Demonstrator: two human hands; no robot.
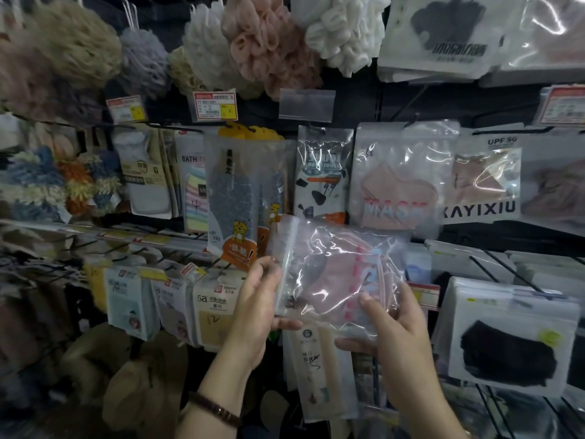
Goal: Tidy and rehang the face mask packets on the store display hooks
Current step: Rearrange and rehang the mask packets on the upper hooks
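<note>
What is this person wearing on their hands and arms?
Both the left hand and right hand are bare, with no gloves or rings showing. The forearms are uncovered, no sleeves in view. A dark brown bracelet circles the left wrist.

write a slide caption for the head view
The left hand and right hand hold a clear packet of pink face masks below a hanging MASK packet.

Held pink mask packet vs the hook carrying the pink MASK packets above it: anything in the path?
Nothing visible. Both the left hand and right hand grip the pink packet in free air just below the hanging MASK packet. Its hook already carries that packet, so the tip looks the only tight spot.
</note>
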